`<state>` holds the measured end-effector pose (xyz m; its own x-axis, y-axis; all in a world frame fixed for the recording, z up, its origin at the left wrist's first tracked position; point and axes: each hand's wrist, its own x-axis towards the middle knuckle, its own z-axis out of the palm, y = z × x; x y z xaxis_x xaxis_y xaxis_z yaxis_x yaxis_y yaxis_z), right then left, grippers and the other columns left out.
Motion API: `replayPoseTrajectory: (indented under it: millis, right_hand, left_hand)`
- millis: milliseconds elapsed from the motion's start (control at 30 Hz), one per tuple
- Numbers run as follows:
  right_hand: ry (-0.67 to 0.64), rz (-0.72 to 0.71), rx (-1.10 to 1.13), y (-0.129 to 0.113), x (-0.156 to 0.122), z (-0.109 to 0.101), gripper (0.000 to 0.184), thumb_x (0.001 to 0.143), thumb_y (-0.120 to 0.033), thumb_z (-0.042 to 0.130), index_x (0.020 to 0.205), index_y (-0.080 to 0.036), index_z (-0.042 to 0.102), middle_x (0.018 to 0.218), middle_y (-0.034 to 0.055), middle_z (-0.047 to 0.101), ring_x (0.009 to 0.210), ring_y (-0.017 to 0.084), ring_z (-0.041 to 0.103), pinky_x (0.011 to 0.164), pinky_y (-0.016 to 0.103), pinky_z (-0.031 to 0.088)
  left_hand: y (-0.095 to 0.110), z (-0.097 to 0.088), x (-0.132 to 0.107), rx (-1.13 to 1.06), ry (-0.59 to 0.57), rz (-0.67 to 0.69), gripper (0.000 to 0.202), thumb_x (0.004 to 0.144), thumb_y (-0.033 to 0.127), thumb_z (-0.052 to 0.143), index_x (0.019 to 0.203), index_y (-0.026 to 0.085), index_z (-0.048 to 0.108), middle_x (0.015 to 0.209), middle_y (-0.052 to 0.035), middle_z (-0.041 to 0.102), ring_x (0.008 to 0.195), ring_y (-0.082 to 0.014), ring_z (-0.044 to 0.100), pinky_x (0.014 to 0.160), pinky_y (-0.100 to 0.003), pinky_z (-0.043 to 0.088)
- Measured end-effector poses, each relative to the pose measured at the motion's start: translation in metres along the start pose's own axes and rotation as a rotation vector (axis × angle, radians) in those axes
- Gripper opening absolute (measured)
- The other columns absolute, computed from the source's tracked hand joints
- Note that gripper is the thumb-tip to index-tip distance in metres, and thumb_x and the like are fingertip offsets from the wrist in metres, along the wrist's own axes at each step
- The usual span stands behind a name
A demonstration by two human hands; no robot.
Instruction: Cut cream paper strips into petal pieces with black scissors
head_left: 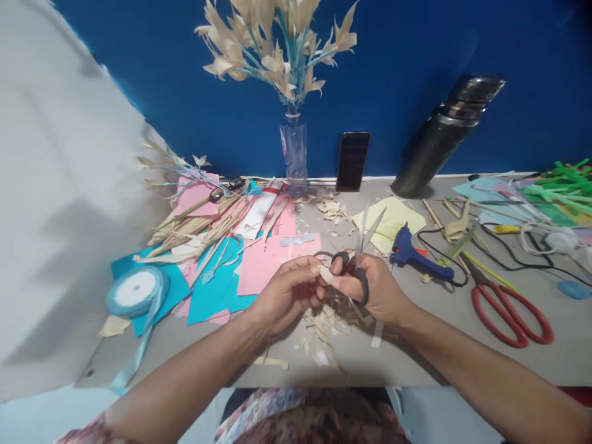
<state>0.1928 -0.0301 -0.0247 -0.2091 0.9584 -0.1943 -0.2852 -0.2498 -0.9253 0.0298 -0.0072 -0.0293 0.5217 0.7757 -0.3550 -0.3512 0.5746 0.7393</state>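
Both hands meet over the front middle of the table. My left hand (289,290) is closed in a pinch on a small pale piece of dried husk (326,275). In my right hand (377,287) are black-handled scissors (362,285), the fingers through the loops and the blades parted, pointing away from me. Its thumb and fingertip also touch the husk piece. Pale husk scraps (326,324) lie on the table beneath the hands. Right of the scissors rests a blue glue gun (419,254).
A clear bottle (295,151) holds husk flowers (282,46) by the blue wall. A phone (353,161) and a dark flask (444,139) lean there. Red-handled scissors (511,314) lie right. Left are a ribbon roll (137,291), dried strips (203,225) and pink paper (259,265).
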Motion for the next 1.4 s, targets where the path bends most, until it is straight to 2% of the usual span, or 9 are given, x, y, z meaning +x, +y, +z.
replayPoseTrajectory:
  millis: [133,300,400,500,667,900,1100,1400]
  right_hand:
    - [-0.027,0.007,-0.127,0.001,0.0,-0.006,0.038,0.064,-0.04,0.084,0.077,-0.016,0.058,0.068,-0.0016,0.06,0.06,0.012,0.057,0.058,0.024,0.046]
    - [-0.275,0.049,-0.381,0.009,0.0,-0.013,0.052,0.074,-0.065,0.069,0.077,-0.013,0.061,0.063,0.0,0.055,0.054,0.01,0.046,0.049,0.022,0.036]
    - [-0.346,0.08,-0.425,0.013,-0.001,-0.013,0.057,0.073,-0.07,0.066,0.075,-0.013,0.061,0.06,0.0002,0.054,0.052,0.01,0.045,0.047,0.021,0.034]
    - [-0.358,0.095,-0.408,0.015,-0.001,-0.013,0.058,0.073,-0.071,0.066,0.072,-0.014,0.059,0.059,0.0005,0.053,0.051,0.011,0.045,0.045,0.021,0.033]
    - [-0.345,0.117,-0.413,0.017,0.0,-0.013,0.056,0.073,-0.07,0.067,0.066,-0.015,0.056,0.056,0.0007,0.054,0.048,0.01,0.045,0.042,0.021,0.032]
    - [-0.302,0.167,-0.413,0.019,0.0,-0.012,0.051,0.071,-0.062,0.073,0.061,-0.015,0.058,0.051,0.0008,0.057,0.043,0.009,0.046,0.04,0.02,0.031]
    - [-0.283,0.194,-0.392,0.017,0.0,-0.01,0.051,0.067,-0.061,0.076,0.057,-0.015,0.056,0.048,-0.0001,0.055,0.041,0.008,0.043,0.039,0.02,0.03]
    - [-0.311,0.205,-0.343,0.019,0.0,-0.014,0.053,0.069,-0.062,0.076,0.053,-0.015,0.056,0.043,-0.0019,0.051,0.037,0.006,0.039,0.038,0.02,0.026]
  left_hand:
    - [0.006,-0.005,0.003,-0.019,0.027,0.016,0.013,0.072,0.017,0.071,0.071,0.014,0.058,0.058,-0.0002,0.057,0.05,-0.0083,0.052,0.053,-0.02,0.039]
    - [0.022,-0.007,0.001,-0.125,0.086,0.039,0.015,0.07,0.015,0.068,0.067,0.015,0.054,0.061,0.0002,0.056,0.055,-0.0099,0.054,0.055,-0.021,0.042]
    - [0.026,-0.007,-0.001,-0.155,0.076,0.051,0.017,0.072,0.018,0.067,0.067,0.016,0.052,0.059,0.0016,0.055,0.05,-0.0088,0.05,0.051,-0.022,0.039]
    - [0.026,-0.007,-0.001,-0.119,0.08,0.076,0.018,0.075,0.021,0.067,0.066,0.016,0.052,0.058,0.0025,0.055,0.044,-0.0065,0.045,0.048,-0.021,0.036]
    - [0.025,-0.006,-0.002,0.001,0.168,0.162,0.018,0.07,0.023,0.07,0.066,0.015,0.054,0.06,0.0008,0.058,0.045,-0.0057,0.045,0.043,-0.018,0.029]
    - [0.024,-0.007,-0.003,0.126,0.233,0.263,0.021,0.071,0.026,0.071,0.066,0.016,0.054,0.059,0.0019,0.057,0.046,-0.006,0.046,0.043,-0.017,0.032]
    - [0.024,-0.009,-0.001,0.189,0.244,0.279,0.018,0.073,0.027,0.07,0.068,0.016,0.056,0.058,0.0015,0.057,0.046,-0.0071,0.048,0.042,-0.018,0.034]
    - [0.027,-0.006,-0.004,0.128,0.214,0.261,0.018,0.07,0.026,0.071,0.067,0.016,0.057,0.058,0.0016,0.057,0.046,-0.0073,0.048,0.044,-0.019,0.036]
